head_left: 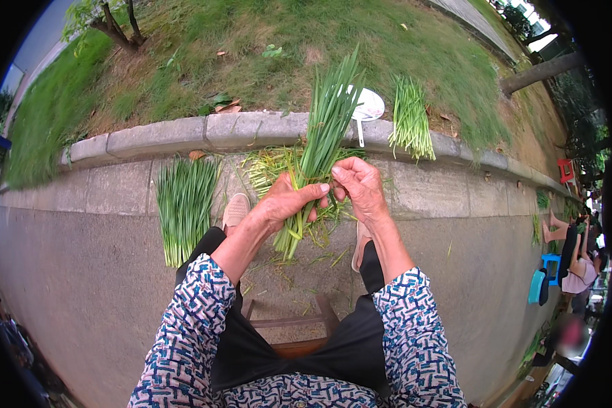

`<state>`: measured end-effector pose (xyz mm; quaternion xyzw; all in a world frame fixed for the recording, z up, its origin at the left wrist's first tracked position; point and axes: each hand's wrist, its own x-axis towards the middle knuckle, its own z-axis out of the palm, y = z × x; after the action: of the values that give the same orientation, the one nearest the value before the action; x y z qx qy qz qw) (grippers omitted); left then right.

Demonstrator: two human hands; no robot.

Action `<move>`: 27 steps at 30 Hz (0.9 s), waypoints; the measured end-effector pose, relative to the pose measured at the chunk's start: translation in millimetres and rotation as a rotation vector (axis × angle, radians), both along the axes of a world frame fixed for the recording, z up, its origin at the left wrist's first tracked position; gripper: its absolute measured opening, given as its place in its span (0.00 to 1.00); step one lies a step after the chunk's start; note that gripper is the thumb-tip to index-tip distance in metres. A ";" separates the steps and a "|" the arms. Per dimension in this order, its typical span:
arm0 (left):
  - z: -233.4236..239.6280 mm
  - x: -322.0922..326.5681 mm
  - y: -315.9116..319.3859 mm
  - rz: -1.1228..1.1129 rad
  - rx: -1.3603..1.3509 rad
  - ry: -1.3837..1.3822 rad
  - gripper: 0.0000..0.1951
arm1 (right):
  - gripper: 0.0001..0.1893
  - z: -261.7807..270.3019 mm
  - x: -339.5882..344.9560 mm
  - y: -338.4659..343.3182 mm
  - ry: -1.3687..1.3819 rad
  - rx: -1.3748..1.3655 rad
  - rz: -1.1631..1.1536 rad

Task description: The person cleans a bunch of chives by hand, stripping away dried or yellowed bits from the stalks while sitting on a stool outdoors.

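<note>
My left hand (pixel 290 201) is closed around the lower part of a bunch of long flat green leaves (pixel 329 122), likely garlic chives, with pale stems below. At the bunch's right side is my right hand (pixel 357 183), thumb and forefinger pinched together; whether a leaf lies between them I cannot tell. A bundle of dark green leaves (pixel 186 204) lies on the pavement at the left. Loose yellowish trimmings (pixel 268 171) lie under and behind the held bunch. A lighter green bundle of stalks (pixel 411 120) rests across the kerb at the right.
A white hand fan (pixel 370 106) leans over the stone kerb (pixel 158 132), with grass beyond. Below me is part of a wooden stool (pixel 288 322), between my legs. Far right, other people (pixel 581 270) sit near a blue stool (pixel 552 268) and a red stool (pixel 566 171).
</note>
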<state>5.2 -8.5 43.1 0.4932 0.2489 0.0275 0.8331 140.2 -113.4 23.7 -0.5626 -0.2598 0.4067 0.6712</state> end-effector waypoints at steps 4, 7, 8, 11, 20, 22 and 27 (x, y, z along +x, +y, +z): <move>-2.7 -0.4 -0.4 0.003 0.023 0.035 0.08 | 0.06 -9.5 5.9 -0.8 -0.038 0.059 -0.102; -5.3 -1.0 -1.0 -0.022 0.088 0.085 0.07 | 0.05 -14.6 14.9 -2.0 -0.104 0.044 -0.246; -6.4 -2.0 -0.7 -0.035 0.092 0.095 0.07 | 0.05 -15.3 18.9 -3.2 -0.157 -0.008 -0.309; -12.6 -5.9 1.3 -0.022 -0.013 0.066 0.07 | 0.06 -3.5 39.4 -9.7 -0.056 0.047 -0.567; -19.0 -9.0 9.7 0.087 -0.029 -0.014 0.06 | 0.08 -12.1 58.1 -30.5 0.129 0.231 -0.661; -17.5 -3.2 5.7 0.060 0.168 0.065 0.06 | 0.07 -9.8 41.8 -17.3 -0.029 0.199 -0.534; -17.4 3.8 -3.4 0.053 0.380 0.118 0.06 | 0.07 -5.5 15.9 -0.5 -0.454 0.031 -0.348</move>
<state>8.9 -11.9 25.7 0.6355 0.3006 0.0671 0.7080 156.2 -113.9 18.2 -0.6651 -0.3092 0.1450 0.6641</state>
